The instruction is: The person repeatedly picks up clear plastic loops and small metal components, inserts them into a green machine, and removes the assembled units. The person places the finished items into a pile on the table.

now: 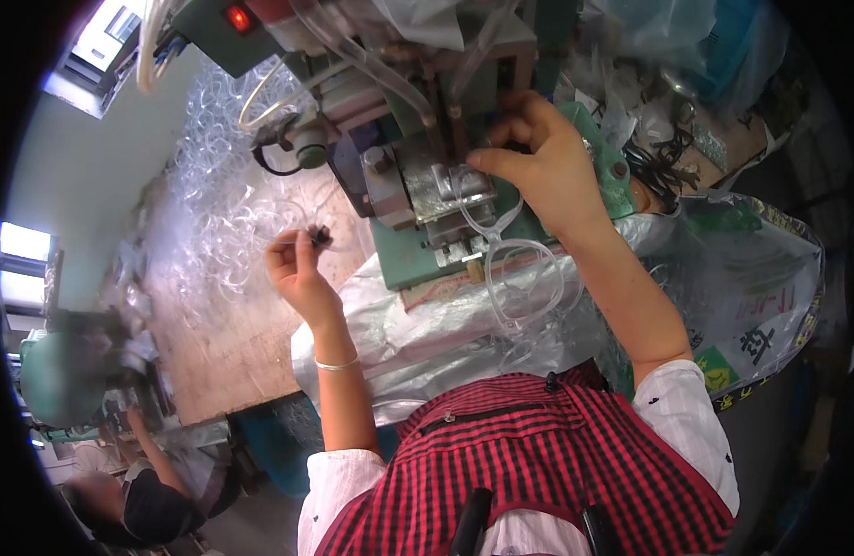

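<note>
Left of the green machine (401, 263) lies piled clear tubing (223, 185); nearer it, the left hand (299, 276) pinches a dark piece (321, 237). A looped tube (492, 234) hangs over its front; at its right, the right hand's (558, 171) fingers curl, grip unclear.

- Own hands: 2 in view, 1 L hand (297, 271) & 1 R hand (547, 162).
- Green machines: 2, i.e. 1 centre press (408, 264) & 1 blurred unit (66, 375) far L.
- Red lamp (239, 18): 1 was lit.
- Looped clear tubing (511, 324): hung from press, no. of strands unclear.
- Loose clear tubes (223, 148): lay in a heap, too many to count.
- Surface (214, 357) under heap: 1.
- Bracelet (336, 366): 1 was worn, L wrist.
- Checked apron (520, 463): 1.
- Co-worker (154, 510): 1 sat/stood lower L.
- Printed sack (751, 306): 1 lay R.
</note>
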A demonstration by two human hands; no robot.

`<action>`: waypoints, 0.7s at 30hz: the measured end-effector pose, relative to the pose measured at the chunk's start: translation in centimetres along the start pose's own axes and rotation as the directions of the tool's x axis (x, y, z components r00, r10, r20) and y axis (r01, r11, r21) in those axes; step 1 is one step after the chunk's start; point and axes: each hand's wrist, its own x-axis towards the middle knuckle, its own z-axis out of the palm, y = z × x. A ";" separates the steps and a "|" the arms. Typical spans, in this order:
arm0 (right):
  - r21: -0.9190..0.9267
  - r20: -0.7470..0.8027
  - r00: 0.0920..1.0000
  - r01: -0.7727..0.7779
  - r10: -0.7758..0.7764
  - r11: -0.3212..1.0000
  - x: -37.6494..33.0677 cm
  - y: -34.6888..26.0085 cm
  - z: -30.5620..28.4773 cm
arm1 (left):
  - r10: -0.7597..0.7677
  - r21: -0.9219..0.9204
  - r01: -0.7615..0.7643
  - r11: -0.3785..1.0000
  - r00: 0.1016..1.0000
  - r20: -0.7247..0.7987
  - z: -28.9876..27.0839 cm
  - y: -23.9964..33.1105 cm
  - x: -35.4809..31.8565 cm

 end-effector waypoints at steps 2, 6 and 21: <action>0.092 0.019 0.999 -0.044 0.042 0.995 0.0 -0.4 0.1 | 0.241 -0.135 -0.230 0.964 0.968 0.071 3.8 5.5 0.5; 0.369 0.034 0.998 -0.058 0.049 0.928 0.0 0.1 1.8 | 0.549 0.005 -0.579 0.816 0.777 0.307 7.6 12.3 2.8; -0.258 -0.332 0.928 0.083 -0.169 0.963 -1.0 6.3 -9.6 | 0.682 -0.141 -0.952 0.272 0.087 0.726 11.7 8.0 -2.8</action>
